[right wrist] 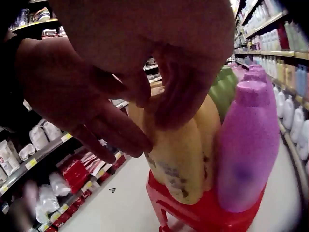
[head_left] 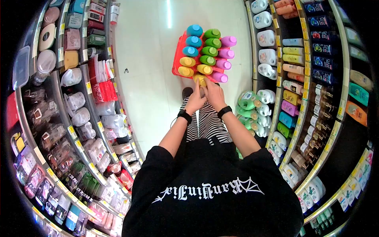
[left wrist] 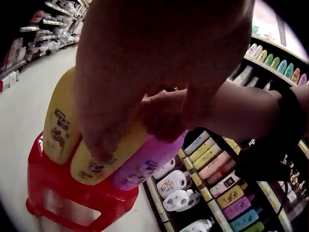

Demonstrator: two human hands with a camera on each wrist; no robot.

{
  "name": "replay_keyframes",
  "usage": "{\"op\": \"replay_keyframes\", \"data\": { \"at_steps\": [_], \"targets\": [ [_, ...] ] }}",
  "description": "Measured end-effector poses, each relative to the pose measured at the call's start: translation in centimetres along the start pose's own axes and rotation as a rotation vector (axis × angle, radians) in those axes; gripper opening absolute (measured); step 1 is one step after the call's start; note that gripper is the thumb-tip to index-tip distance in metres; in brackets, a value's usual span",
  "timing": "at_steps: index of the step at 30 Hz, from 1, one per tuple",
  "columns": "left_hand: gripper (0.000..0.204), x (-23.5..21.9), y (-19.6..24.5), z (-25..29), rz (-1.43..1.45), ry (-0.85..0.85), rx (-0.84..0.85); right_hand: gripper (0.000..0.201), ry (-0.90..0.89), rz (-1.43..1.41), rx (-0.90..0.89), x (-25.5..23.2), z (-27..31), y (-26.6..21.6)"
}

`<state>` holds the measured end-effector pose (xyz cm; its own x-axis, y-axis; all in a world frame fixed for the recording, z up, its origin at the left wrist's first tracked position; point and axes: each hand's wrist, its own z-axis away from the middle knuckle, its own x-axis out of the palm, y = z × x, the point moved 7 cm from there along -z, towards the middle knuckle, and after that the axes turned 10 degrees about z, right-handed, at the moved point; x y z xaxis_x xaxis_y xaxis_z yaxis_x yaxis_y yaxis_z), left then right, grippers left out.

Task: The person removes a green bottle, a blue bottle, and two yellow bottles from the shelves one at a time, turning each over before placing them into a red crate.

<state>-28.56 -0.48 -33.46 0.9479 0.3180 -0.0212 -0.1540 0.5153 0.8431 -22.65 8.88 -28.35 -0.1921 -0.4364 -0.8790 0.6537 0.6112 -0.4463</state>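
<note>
At the front of a red plastic stool (head_left: 178, 48), both hands are on a yellow bottle (right wrist: 176, 159) that stands upright. My right hand (head_left: 215, 96) pinches it near the top with bent fingers. From the other side, my left hand (head_left: 195, 102) lays nearly straight fingers along the bottle; its thumb is hidden in the right wrist view. Other yellow bottles (head_left: 187, 61) stand close by. Blue bottles (head_left: 193, 41), green bottles (head_left: 212, 42) and purple bottles (head_left: 226, 53) fill the rest of the stool in rows by colour.
Shelves of packaged goods (head_left: 71, 102) line the left side of the aisle. On the right, shelves hold bottles (head_left: 293, 51) and white jugs (head_left: 265, 38). Green-labelled jugs (head_left: 248, 100) stand low beside the right leg. Pale floor (head_left: 150, 79) runs between the shelves.
</note>
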Motion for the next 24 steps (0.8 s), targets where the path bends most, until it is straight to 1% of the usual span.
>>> {"op": "replay_keyframes", "data": {
  "at_steps": [1,2,3,4,5,8,11,17,20,23,24],
  "targets": [
    [0.100,-0.1,0.5,0.0,-0.006,-0.045,-0.140,0.040,0.030,-0.003,-0.006,0.2,-0.3,0.1],
    [0.101,-0.1,0.0,-0.6,0.030,-0.011,-0.048,0.040,0.031,-0.001,0.005,0.6,-0.4,0.3],
    [0.103,0.1,-1.6,-1.3,0.066,0.023,0.045,0.039,0.033,-0.001,0.016,0.7,-0.7,0.1],
    [0.104,-0.1,-1.7,-1.7,0.101,0.057,0.140,0.039,0.037,0.000,0.026,0.9,-0.9,0.1],
    [0.105,0.1,-2.8,-2.1,0.143,0.026,0.080,0.039,0.013,0.002,0.053,1.1,-1.1,0.2],
    [0.106,0.2,-3.3,-2.5,0.181,0.047,0.106,0.039,-0.058,0.038,0.092,1.4,-1.3,0.4],
    [0.101,0.6,-3.5,-2.6,0.332,0.065,0.073,0.031,-0.001,-0.001,0.066,1.0,-1.3,0.2],
    [0.092,1.1,-2.6,-2.7,0.592,0.077,0.099,0.030,0.062,-0.041,0.034,0.6,-1.3,0.3],
    [0.094,0.9,-2.3,-2.7,0.573,0.057,0.091,0.029,0.077,-0.029,0.039,0.3,-1.4,0.1],
    [0.094,0.9,-1.8,-2.5,0.585,0.066,0.082,0.040,-0.004,-0.011,0.088,0.9,-1.4,0.4],
    [0.095,0.9,-1.7,-2.4,0.588,0.067,0.094,0.040,-0.004,-0.015,0.087,0.9,-1.5,0.4]
  ]
}}
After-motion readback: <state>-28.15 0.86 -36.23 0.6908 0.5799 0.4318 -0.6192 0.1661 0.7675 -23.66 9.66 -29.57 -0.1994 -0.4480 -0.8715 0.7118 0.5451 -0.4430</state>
